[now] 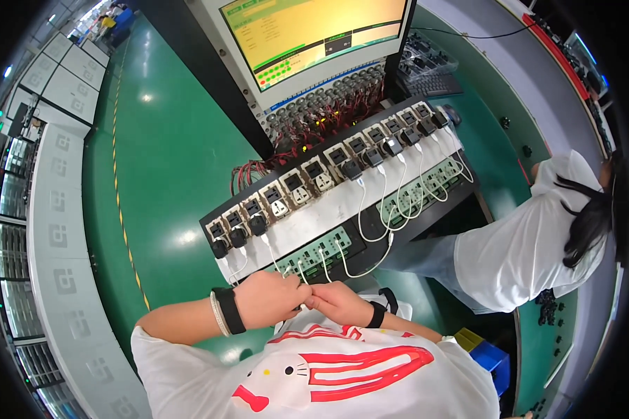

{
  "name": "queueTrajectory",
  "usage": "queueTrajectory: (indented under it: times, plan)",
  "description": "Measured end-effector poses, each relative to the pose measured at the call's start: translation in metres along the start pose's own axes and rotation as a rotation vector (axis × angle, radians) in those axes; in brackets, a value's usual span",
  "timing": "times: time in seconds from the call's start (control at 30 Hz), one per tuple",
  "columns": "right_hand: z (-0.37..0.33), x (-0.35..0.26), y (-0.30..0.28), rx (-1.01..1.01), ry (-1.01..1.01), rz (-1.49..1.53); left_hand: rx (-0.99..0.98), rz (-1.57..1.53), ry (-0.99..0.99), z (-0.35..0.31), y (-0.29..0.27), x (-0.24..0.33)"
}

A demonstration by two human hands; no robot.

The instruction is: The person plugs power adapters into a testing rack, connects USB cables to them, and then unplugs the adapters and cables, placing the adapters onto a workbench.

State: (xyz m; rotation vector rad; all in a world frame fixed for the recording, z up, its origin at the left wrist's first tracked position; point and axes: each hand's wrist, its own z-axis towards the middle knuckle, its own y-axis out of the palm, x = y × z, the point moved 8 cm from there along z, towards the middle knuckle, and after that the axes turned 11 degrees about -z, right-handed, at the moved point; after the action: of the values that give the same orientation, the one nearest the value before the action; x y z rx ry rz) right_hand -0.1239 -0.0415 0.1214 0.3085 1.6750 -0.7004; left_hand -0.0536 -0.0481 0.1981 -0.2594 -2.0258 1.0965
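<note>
My left hand point(271, 299) and my right hand point(338, 304) meet in front of my chest, fingers closed and touching. A small dark bit shows between the fingertips, too hidden to name. Just beyond them lies a green circuit board point(313, 253) with white cables plugged into it; one white cable point(301, 271) runs down toward my hands. Behind the board, a slanted row of sockets point(300, 196) holds several black chargers, among them a charger point(258, 223) at the left and a charger point(351, 170) near the middle. A second green board point(419, 192) sits farther right, with cables hanging over it.
A monitor point(321, 35) with a yellow display stands behind the sockets, above bundled red wires point(342, 112). On the right, another person point(531, 241) in a white shirt leans close to the bench. A keyboard point(433, 84) lies at the back right; a blue bin point(493, 363) is at lower right.
</note>
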Motion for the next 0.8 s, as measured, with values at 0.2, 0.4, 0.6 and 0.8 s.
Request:
queueTrajectory:
  times: [0.2, 0.4, 0.6, 0.8]
  plan:
    - [-0.005, -0.003, -0.002, 0.004, -0.003, 0.068, 0.024, 0.058, -0.054, -0.003, -0.003, 0.010]
    - [-0.065, 0.077, -0.058, 0.507, 0.442, 0.275, 0.619, 0.340, -0.647, -0.098, -0.121, -0.101]
    - [-0.022, 0.093, -0.058, 0.468, 0.376, 0.448, 0.418, -0.104, -0.204, 0.017, -0.004, -0.170]
    - [-0.012, 0.114, -0.042, 0.470, 0.434, 0.624, 0.627, 0.105, -0.021, 0.092, 0.047, -0.164]
